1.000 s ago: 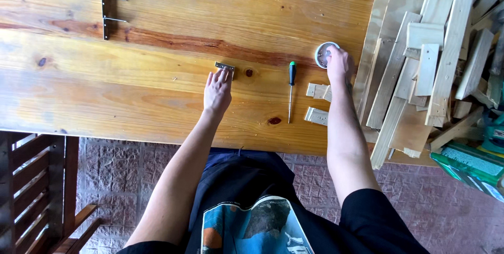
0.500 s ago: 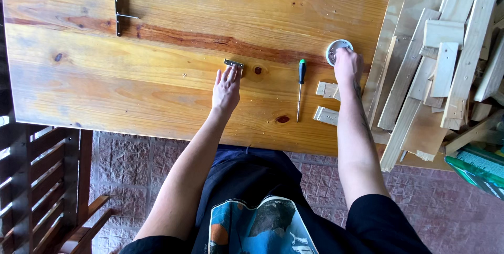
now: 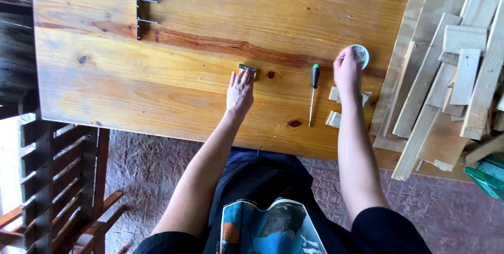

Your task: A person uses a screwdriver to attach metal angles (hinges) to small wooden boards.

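small flat metal bracket [image 3: 247,67] is lying on the smooth pine table [image 3: 157,86], the left hand [image 3: 240,92] resting flat, fingertips touching it. right hand [image 3: 348,69] is reaching into a round white container [image 3: 361,53], grip hidden.

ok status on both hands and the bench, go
Left hand flat, fingertips at small metal bracket. Right hand at small white round container. Green-handled screwdriver lies between them, untouched.

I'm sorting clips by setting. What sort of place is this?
Probably a home or hobby woodworking spot. A knotty wooden table carries a green-handled screwdriver, a stack of wood offcuts lies beside it, and the brick-paved floor suggests a patio or porch.
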